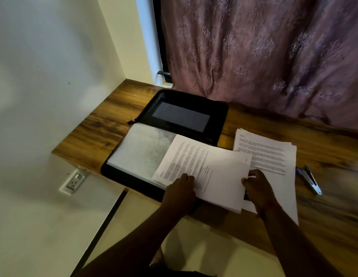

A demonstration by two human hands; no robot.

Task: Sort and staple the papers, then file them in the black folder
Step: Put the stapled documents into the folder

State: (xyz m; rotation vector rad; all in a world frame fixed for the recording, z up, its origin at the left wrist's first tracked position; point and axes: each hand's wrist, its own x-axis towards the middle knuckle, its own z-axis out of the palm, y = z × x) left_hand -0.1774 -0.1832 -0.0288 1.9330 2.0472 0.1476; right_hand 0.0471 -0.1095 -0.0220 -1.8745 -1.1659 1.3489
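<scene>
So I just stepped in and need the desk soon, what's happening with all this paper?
A person is filing papers. Both hands, left hand and right hand, hold a printed sheaf over the open black folder, partly across its clear sleeves. Another paper stack lies to the right on the wooden desk, with a stapler beyond it.

Two bare forearms reach in from the bottom edge, with no sleeves, watch or bracelets visible on either. The left hand (181, 191) and right hand (257, 188) are ungloved and appear to carry no rings, though dim light and blur hide finer detail. A patch of dark clothing shows at the frame's bottom edge.
</scene>
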